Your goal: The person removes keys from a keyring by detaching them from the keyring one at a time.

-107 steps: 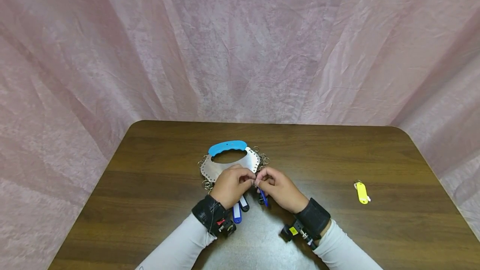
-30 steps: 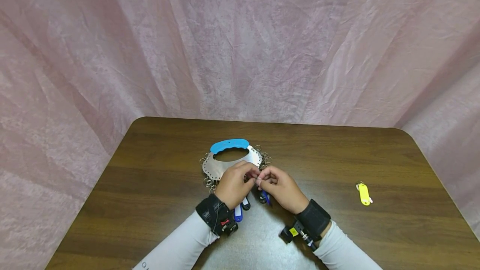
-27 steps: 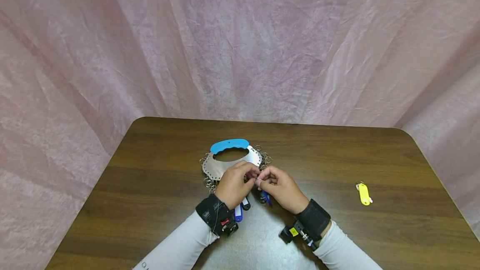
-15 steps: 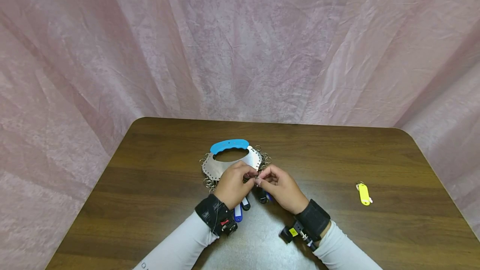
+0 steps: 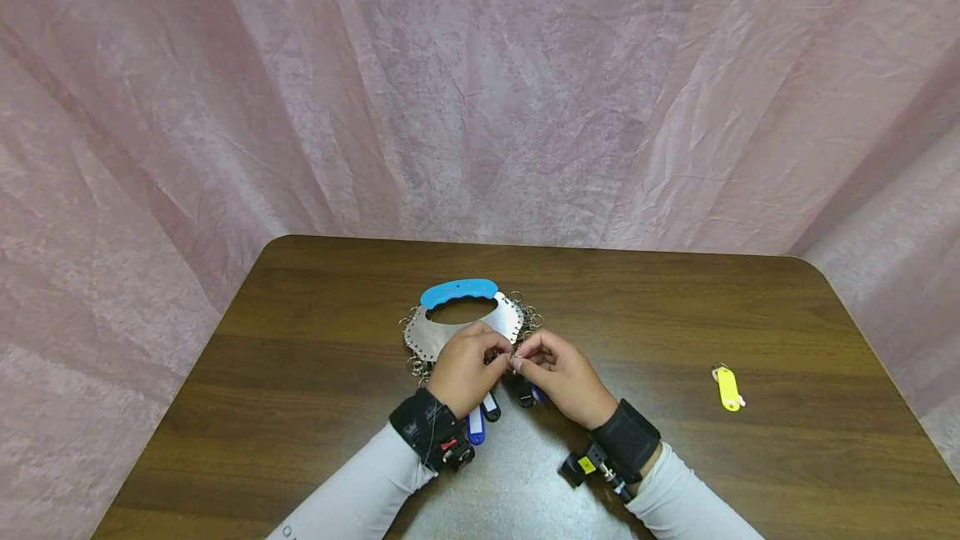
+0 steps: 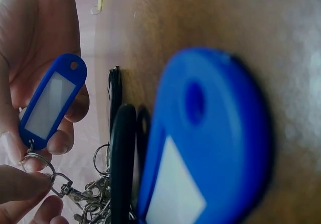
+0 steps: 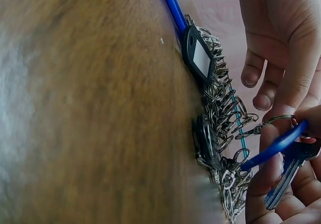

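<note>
A split key ring (image 6: 40, 158) lies between my two hands in the left wrist view, linked to a metal swivel clasp (image 6: 70, 191). My left hand (image 5: 463, 367) pinches this ring between thumb and fingertips. Close beside it, my right hand (image 5: 562, 377) holds the ring end of a blue key tag (image 6: 52, 103) with a white label. A silver key (image 7: 283, 184) hangs by the tag in the right wrist view. Just beyond the hands is a metal key-holder plate (image 5: 480, 323) with a blue handle (image 5: 459, 291), its edge lined with clasps and rings.
Another blue key tag (image 5: 476, 427) and a black key tag (image 5: 491, 407) lie below my left hand. A yellow key tag (image 5: 728, 388) rests farther right on the brown wooden table (image 5: 637, 315). Behind the table hangs a pink curtain (image 5: 495, 90).
The blue tag under my right hand has swung from hanging in plain sight to mostly covered by that hand. Both hands stay together, with small finger shifts at the ring.
</note>
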A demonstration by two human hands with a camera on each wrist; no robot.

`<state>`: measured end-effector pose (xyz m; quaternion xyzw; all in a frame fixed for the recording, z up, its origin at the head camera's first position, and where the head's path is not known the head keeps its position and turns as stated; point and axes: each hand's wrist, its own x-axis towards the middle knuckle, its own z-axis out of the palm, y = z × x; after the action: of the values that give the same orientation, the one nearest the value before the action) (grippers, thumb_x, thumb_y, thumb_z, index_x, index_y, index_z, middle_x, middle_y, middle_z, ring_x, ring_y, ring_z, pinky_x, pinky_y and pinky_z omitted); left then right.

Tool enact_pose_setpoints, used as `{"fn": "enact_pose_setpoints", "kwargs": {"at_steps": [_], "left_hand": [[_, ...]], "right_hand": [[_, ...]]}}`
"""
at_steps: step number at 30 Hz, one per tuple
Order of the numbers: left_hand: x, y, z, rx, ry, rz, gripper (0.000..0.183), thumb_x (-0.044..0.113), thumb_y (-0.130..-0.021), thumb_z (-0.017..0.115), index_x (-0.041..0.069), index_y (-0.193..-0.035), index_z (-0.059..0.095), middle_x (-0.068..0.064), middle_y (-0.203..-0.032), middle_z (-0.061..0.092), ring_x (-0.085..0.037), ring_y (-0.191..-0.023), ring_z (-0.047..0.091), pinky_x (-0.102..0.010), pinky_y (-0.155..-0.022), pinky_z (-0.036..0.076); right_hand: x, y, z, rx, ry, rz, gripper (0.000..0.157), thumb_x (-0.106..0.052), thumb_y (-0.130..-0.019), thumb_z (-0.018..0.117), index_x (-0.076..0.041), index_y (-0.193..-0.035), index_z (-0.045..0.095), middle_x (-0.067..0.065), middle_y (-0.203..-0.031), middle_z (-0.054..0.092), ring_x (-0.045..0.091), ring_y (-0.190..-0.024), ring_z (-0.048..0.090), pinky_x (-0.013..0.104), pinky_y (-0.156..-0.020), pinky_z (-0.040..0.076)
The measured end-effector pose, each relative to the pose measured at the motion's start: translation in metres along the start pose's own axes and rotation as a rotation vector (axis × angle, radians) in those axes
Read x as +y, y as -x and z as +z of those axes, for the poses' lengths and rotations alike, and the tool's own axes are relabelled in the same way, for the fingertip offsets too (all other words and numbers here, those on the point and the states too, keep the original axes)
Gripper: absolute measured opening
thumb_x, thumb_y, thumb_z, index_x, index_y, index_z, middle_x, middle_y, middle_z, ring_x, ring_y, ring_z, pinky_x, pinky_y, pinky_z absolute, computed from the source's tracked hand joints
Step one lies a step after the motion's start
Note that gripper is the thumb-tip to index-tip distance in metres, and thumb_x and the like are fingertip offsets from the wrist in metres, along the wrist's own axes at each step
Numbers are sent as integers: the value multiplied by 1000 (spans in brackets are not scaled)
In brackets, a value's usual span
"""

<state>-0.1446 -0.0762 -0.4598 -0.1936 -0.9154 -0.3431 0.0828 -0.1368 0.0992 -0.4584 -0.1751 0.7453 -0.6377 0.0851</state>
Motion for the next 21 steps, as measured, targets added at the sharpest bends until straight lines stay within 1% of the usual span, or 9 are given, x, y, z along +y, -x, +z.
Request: {"fn": "enact_pose_setpoints", "kwargs": {"at_steps": [3,7,14,18,21], "left_hand": [[0,0,0,4,-1,-1,9,13,-83,70,20,-87,69,9,-85,55,-11,-75,54,-25,-64,43],[0,0,0,11,-1,-2,6,15,-83,71,20,-85,69,9,-85,55,-11,-74,53,-26,-64,43],[-2,0,0,22,-5,19,9,13,-83,72,21,-85,68,10,-84,58,-9,-73,53,-26,-65,44],[-1,-1,-2,19,7,26,11,10,-83,71,21,-86,68,9,-84,60,-10,-75,55,-27,-66,45],[0,-1,-2,18,9,25,12,10,-83,71,20,-87,68,9,-85,61,-10,-75,55,-27,-66,45]], "right_hand": [[-11,2,1,-10,9,6,9,2,-89,62,4,-95,55,21,-89,61,47,-81,57,23,-62,47],[-16,3,0,-19,18,2,9,3,-89,61,5,-95,55,22,-89,61,46,-82,57,23,-62,47],[-13,1,-2,-27,7,2,9,1,-90,60,5,-97,55,22,-91,61,40,-84,59,26,-69,48],[-13,1,-3,-29,-19,9,9,3,-91,57,8,-98,54,25,-92,59,42,-86,59,26,-71,48],[0,-1,-4,-21,-30,-1,9,0,-92,57,5,-99,54,23,-93,60,40,-86,59,27,-72,48]]}}
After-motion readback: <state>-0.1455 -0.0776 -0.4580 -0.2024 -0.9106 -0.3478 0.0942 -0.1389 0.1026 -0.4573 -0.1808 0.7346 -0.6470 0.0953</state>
